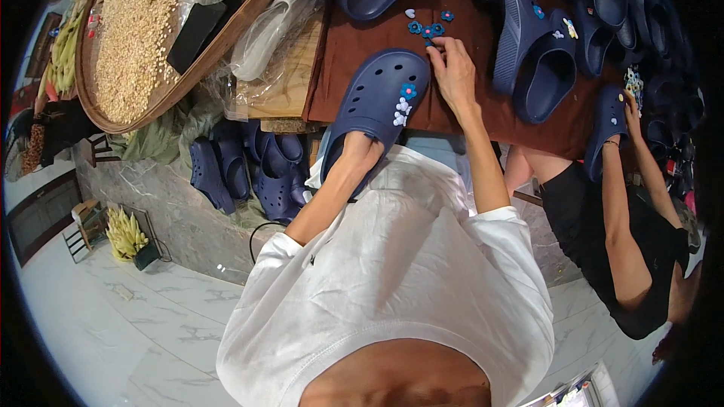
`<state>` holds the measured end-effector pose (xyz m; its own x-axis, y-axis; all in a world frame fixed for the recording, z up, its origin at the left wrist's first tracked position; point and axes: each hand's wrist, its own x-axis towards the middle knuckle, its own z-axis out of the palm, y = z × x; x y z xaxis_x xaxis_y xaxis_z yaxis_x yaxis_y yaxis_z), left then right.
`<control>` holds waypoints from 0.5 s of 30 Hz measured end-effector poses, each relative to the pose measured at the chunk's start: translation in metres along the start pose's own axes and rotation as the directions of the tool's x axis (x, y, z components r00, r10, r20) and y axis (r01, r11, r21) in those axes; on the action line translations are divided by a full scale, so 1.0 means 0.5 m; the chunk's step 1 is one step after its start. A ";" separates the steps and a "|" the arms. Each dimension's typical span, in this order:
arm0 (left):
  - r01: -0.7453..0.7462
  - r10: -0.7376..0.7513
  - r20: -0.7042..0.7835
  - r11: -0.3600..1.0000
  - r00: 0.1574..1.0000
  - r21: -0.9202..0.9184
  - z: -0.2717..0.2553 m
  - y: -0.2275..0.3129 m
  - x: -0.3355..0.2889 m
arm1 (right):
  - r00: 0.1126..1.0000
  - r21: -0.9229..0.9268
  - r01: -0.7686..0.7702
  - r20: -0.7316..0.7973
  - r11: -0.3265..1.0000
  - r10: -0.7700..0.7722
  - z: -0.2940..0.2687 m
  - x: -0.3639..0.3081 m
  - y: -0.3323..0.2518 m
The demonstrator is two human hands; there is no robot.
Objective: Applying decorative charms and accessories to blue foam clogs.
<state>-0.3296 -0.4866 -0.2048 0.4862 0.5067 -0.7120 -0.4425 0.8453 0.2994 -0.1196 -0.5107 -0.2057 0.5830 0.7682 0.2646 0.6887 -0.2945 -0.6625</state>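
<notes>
A navy clog (pixel 375 90) with round vent holes is on my left hand (pixel 360 152), which reaches into its opening, fingers hidden inside. Fixed to the clog's right side are a blue flower charm (pixel 408 91) with a red centre and pale white-lilac charms (pixel 401 112). My right hand (pixel 455 68) is at the brown cloth just right of the clog's toe. Its thumb and forefinger close on a small blue flower charm (pixel 428 43). Beyond the fingertips lie several more blue flower charms (pixel 433 31) and a white heart charm (pixel 409 13).
Navy clogs (pixel 547 68) crowd the right and far side of the brown cloth (pixel 483 117). A co-worker in black (pixel 633 249) handles another clog (pixel 607 124). At left are a round basket (pixel 94 117) of pale kernels, a black phone (pixel 200 34) and clogs (pixel 275 173) below the table.
</notes>
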 end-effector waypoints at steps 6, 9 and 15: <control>0.079 -0.071 0.077 0.992 0.994 -0.100 0.037 0.014 0.015 | 0.983 0.316 -0.183 0.032 0.931 0.183 -0.062 -0.038 -0.055; 0.075 -0.063 0.139 0.994 0.988 -0.078 0.027 0.008 0.034 | 0.977 0.508 -0.213 0.139 0.835 0.164 -0.070 -0.055 -0.078; 0.103 -0.093 0.159 0.993 0.983 -0.056 0.028 0.011 0.032 | 0.980 0.380 -0.150 0.179 0.913 0.086 -0.069 -0.065 -0.096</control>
<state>-0.3139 -0.4714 -0.2058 0.6389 0.4465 -0.6265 -0.4314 0.8822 0.1888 -0.1567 -0.5413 -0.1585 0.5536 0.8293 0.0765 0.3777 -0.1681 -0.9105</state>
